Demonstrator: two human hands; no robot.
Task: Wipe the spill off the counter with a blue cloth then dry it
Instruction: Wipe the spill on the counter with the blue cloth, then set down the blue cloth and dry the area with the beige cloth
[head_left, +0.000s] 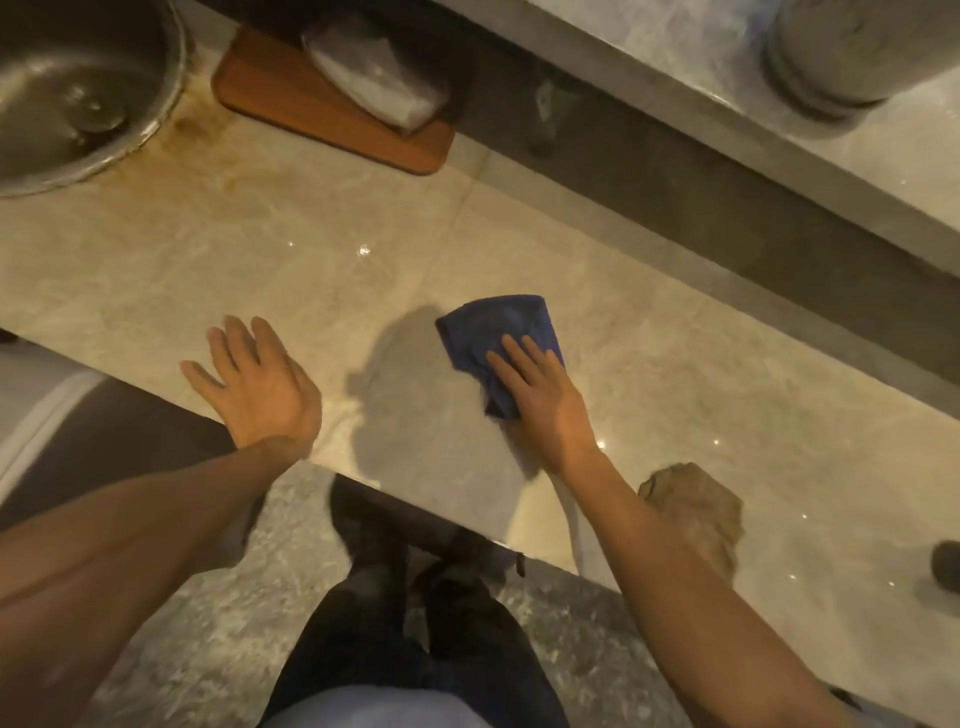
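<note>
No readable text, labels, brands, numbers or signs anywhere in view.
</note>
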